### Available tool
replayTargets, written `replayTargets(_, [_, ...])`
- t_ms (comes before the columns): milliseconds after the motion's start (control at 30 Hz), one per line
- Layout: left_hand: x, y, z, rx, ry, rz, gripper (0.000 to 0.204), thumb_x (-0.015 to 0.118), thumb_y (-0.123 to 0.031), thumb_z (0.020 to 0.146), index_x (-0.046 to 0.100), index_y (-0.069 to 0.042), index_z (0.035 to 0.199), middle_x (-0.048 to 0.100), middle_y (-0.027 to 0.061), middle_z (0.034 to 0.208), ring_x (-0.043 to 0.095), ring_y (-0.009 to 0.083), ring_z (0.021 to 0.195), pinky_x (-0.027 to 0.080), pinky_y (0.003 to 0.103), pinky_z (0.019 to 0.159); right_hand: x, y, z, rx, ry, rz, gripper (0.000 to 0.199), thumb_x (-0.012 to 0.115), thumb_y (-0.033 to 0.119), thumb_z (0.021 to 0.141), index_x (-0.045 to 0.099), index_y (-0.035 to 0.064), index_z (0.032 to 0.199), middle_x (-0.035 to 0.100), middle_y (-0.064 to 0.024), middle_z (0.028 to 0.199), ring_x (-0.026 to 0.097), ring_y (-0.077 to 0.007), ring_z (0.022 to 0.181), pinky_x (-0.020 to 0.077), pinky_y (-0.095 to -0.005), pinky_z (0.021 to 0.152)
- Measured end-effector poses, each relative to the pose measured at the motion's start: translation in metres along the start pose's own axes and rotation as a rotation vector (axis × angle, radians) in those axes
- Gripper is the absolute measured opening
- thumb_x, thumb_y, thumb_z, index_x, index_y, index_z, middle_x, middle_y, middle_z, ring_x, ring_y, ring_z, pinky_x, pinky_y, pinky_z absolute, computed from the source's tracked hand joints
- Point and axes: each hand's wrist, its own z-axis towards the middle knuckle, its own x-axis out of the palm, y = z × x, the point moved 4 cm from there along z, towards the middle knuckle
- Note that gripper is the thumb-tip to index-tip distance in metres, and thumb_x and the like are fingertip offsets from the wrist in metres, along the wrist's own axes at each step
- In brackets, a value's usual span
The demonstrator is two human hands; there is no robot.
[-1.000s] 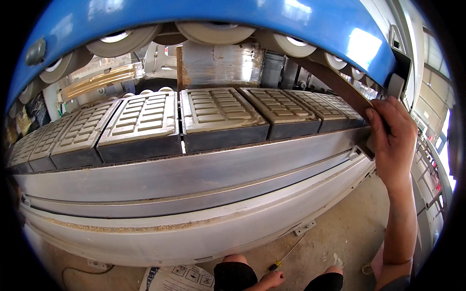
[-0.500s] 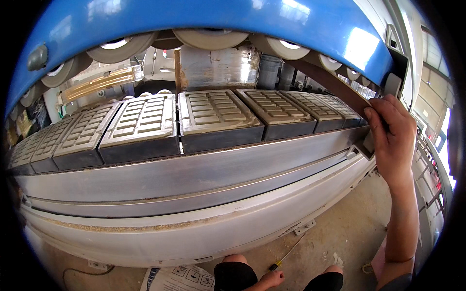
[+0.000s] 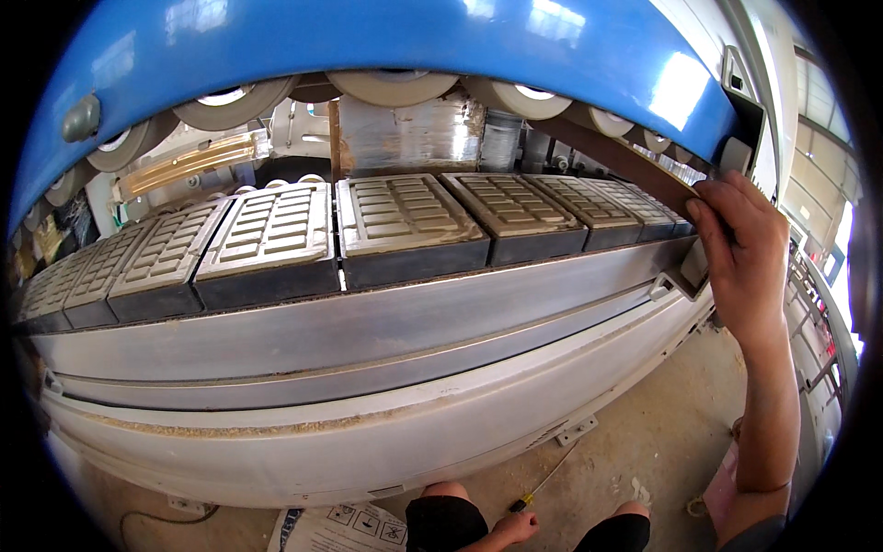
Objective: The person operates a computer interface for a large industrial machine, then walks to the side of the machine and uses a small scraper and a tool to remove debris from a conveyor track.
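My right hand [image 3: 743, 248] is raised at the right end of the machine, thumb and fingers pinched on the edge of a flat brown belt [image 3: 644, 170]. That belt runs back to the left beneath white rollers [image 3: 391, 86]. Low in the picture, between my knees, my left hand [image 3: 517, 528] is loosely curled, and whatever its fingers may hold is hidden. Just beyond it is a screwdriver [image 3: 522, 503] with a black and yellow handle and a long thin shaft. I cannot tell whether the hand touches it.
A blue beam [image 3: 395, 35] spans the top. Below it stands a row of black blocks with beige ribbed pads [image 3: 405, 212], behind a metal rail [image 3: 276, 345] dusted with debris. A printed sack [image 3: 336, 529], a dark cable [image 3: 166, 517] and a floor bracket [image 3: 578, 431] lie low down.
The view has shifted slightly, so the blue beam and rollers appear a little lower. My right hand keeps its pinch on the belt, and my left hand stays where it was.
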Motion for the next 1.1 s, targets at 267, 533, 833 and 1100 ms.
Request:
replayTargets(267, [-0.03,-0.025,-0.019,-0.039,0.112,-0.017,0.032,0.061,-0.037,0.09,0.069,-0.012,0.107,0.073,0.0105,0.103,0.07,0.0312,0.097,0.054,0.046,0.082,0.002,0.0,-0.002,-0.007,0.016,0.004,0.007,0.068,0.002,0.085,0.068,-0.0031,0.089,0.061,-0.0164,0.08,0.062,-0.0344,0.069,0.0482,-0.0406,0.064])
replayTargets(533, [-0.03,-0.025,-0.02,-0.01,0.056,0.002,0.031,0.061,-0.037,0.09,0.069,-0.011,0.107,0.073,0.0118,0.101,0.07,0.0321,0.096,0.054,0.046,0.081,0.001,0.001,-0.004,-0.019,0.024,0.014,0.007,0.068,0.001,0.084,0.068,-0.0032,0.089,0.061,-0.0163,0.08,0.062,-0.0341,0.069,0.0484,-0.0403,0.064])
replayTargets(833, [-0.028,-0.023,-0.019,0.023,0.024,0.006,0.03,0.061,-0.036,0.09,0.069,-0.011,0.105,0.074,0.0122,0.101,0.07,0.0327,0.094,0.055,0.046,0.081,0.001,0.0,-0.005,-0.034,0.036,0.024,0.007,0.068,0.001,0.083,0.068,-0.0034,0.089,0.061,-0.0162,0.08,0.062,-0.0339,0.068,0.0485,-0.0399,0.063])
replayTargets(1100, [-0.032,-0.023,-0.02,-0.015,0.061,-0.009,0.031,0.061,-0.036,0.091,0.069,-0.012,0.108,0.073,0.0119,0.102,0.07,0.0319,0.096,0.054,0.045,0.082,-0.001,0.0,-0.004,-0.045,0.043,0.032,0.007,0.069,0.0,0.083,0.068,-0.0036,0.089,0.061,-0.0161,0.08,0.062,-0.0336,0.068,0.0487,-0.0396,0.063])
